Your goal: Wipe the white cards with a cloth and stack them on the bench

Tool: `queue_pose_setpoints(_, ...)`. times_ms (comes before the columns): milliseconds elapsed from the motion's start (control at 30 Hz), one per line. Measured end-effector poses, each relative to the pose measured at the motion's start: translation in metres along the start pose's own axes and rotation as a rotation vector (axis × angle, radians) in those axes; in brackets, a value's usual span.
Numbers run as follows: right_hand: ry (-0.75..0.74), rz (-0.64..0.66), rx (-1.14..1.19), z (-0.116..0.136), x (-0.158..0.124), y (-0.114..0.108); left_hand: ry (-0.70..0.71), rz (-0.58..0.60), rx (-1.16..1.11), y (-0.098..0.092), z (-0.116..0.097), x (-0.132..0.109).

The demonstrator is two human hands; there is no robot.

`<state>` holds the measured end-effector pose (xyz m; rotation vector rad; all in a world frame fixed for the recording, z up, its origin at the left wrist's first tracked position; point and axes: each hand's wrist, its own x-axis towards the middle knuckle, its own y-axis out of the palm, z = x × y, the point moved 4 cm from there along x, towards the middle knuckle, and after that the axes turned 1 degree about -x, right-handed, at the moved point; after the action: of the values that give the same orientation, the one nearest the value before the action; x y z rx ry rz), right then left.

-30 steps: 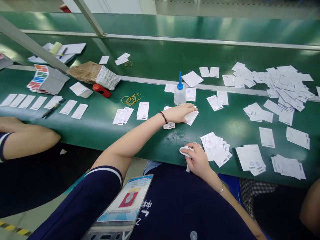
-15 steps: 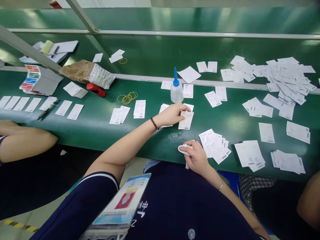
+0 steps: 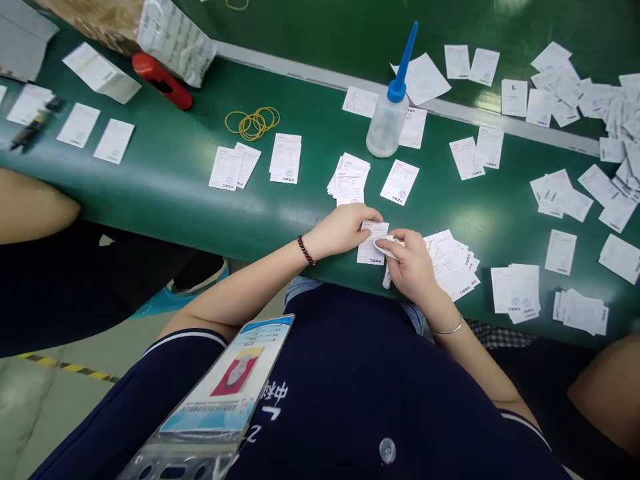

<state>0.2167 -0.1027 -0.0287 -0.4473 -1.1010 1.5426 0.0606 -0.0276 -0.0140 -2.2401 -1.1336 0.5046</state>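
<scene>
My left hand (image 3: 345,229) lies near the front edge of the green table (image 3: 165,187), its fingertips pressing on a small white printed slip (image 3: 369,248). Close beside it, my right hand (image 3: 411,267) is closed round a small white cloth or wad (image 3: 387,248) that touches the same slip. A fanned pile of slips (image 3: 453,263) sits just right of my right hand. A short stack of slips (image 3: 349,179) and a single slip (image 3: 399,181) lie just beyond my hands.
A clear squeeze bottle with a blue nozzle (image 3: 389,113) stands behind the slips. Yellow rubber bands (image 3: 253,122), a red tool (image 3: 162,81) and a wrapped packet (image 3: 173,37) lie at the back left. Many loose slips (image 3: 565,193) cover the right. Another person's arm (image 3: 35,207) rests at the left.
My left hand drew a slip from beside the bottle back to the table's front edge. My right hand moved up to meet it. The camera tilted down and closer.
</scene>
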Motion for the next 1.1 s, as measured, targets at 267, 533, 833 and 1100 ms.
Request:
queue_pose_setpoints(267, -0.163, -0.031, -0.212, 0.007, -0.002, 0.007, -0.039, -0.078, 0.033, 0.006, 0.002, -0.002)
queue_pose_setpoints(533, -0.261, 0.016, -0.096, 0.013, -0.013, 0.006, -0.101, -0.094, -0.01, 0.007, 0.004, -0.003)
queue_pose_setpoints(833, 0.254, 0.27, 0.463, -0.009, 0.001, -0.019, -0.112, -0.068, -0.024, 0.005, 0.005, -0.003)
queue_pose_setpoints(1100, 0.157, 0.185, 0.122, 0.0, 0.011, -0.006, -0.106, -0.068, -0.023, 0.007, 0.007, -0.003)
